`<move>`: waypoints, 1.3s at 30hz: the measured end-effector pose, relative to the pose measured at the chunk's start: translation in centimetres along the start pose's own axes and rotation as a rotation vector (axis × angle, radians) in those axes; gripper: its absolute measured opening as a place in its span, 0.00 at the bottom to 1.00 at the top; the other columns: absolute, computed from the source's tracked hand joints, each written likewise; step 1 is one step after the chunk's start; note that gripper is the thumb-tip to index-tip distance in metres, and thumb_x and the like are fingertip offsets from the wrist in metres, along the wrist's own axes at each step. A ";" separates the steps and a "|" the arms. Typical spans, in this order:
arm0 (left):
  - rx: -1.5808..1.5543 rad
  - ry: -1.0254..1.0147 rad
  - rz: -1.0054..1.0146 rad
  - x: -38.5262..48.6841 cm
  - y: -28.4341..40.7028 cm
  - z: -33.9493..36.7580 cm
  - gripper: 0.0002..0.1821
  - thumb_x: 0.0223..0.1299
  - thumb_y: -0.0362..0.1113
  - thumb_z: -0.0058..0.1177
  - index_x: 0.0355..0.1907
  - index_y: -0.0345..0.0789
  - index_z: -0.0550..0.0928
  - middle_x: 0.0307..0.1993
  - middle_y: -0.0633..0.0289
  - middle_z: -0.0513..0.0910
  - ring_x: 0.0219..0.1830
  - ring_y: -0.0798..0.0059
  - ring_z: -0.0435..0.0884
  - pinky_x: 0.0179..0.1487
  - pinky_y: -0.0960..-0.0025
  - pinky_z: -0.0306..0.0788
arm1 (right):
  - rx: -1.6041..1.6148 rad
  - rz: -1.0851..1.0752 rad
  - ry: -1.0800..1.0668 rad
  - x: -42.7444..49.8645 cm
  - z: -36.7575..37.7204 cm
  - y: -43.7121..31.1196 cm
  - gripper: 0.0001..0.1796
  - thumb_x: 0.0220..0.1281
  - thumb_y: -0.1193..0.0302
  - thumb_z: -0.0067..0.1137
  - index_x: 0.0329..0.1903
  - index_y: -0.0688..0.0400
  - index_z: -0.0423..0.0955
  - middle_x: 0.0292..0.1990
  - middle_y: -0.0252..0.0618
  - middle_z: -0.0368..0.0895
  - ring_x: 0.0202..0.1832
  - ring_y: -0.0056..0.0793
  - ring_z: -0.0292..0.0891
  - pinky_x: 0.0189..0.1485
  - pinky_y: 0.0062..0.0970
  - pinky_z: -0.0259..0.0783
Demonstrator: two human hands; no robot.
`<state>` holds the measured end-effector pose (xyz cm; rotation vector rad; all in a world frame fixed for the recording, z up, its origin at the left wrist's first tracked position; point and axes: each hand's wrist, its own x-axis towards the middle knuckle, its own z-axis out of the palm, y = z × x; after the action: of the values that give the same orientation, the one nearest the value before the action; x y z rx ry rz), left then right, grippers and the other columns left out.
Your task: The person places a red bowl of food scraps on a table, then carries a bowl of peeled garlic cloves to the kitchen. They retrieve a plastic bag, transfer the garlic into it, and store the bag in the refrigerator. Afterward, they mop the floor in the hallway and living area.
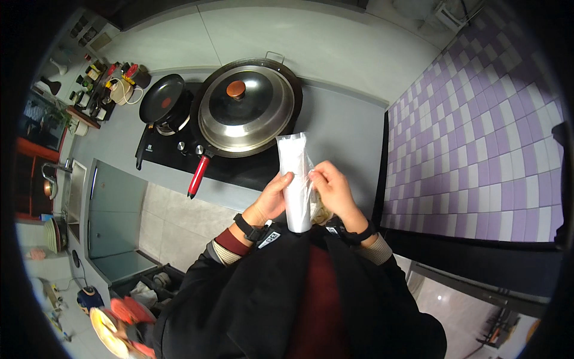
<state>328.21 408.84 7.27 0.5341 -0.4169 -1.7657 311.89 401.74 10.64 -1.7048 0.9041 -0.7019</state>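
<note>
A long white cylinder (pixel 297 197) in a clear plastic sleeve (pixel 306 155) stands out before my chest, its top end over the hob's right side. From its left side my left hand (pixel 271 197) grips it, thumb lying along the front. On the other side my right hand (pixel 334 186) pinches a loose fold of the clear plastic between thumb and fingers. What the cylinder is made up of cannot be told through the wrapping. Below my right hand shows a crumpled yellowish thing (pixel 321 212), partly hidden by the hand and the cylinder.
A large wok (pixel 298 101) under a domed lid (pixel 269 107) sits on the black hob (pixel 242 172); its red handle (pixel 197 179) juts toward me. Left of it is a frying pan (pixel 161 99). Bottles (pixel 89 92) and a sink (pixel 76 188) stand left. A purple-white tiled surface (pixel 466 152) lies right.
</note>
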 end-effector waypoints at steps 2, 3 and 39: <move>0.015 0.020 0.035 -0.1 -0.4 -0.1 0.35 0.62 0.51 0.55 0.66 0.34 0.64 0.59 0.55 0.73 0.61 0.63 0.72 0.65 0.58 0.65 | 0.317 0.003 -0.016 -0.4 -1.1 0.4 0.08 0.70 0.71 0.50 0.36 0.63 0.70 0.29 0.33 0.79 0.34 0.18 0.74 0.38 0.22 0.70; 0.014 0.014 0.061 -0.1 -0.6 -0.1 0.35 0.61 0.50 0.55 0.66 0.34 0.64 0.59 0.54 0.73 0.61 0.61 0.72 0.66 0.58 0.65 | 0.366 -0.025 -0.025 -0.5 -1.8 0.3 0.08 0.72 0.71 0.47 0.37 0.62 0.70 0.33 0.31 0.80 0.35 0.16 0.73 0.39 0.20 0.69; 0.353 0.498 0.316 -12.2 -6.3 7.0 0.33 0.40 0.44 0.72 0.49 0.32 0.72 0.38 0.57 0.78 0.39 0.66 0.79 0.45 0.63 0.75 | 0.118 -0.053 -0.004 1.6 -6.3 5.8 0.15 0.65 0.62 0.59 0.37 0.62 0.74 0.25 0.35 0.76 0.26 0.21 0.71 0.28 0.20 0.66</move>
<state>321.82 422.29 11.41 1.0668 -0.4322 -1.2054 306.37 396.09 7.03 -1.6302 0.8016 -0.7723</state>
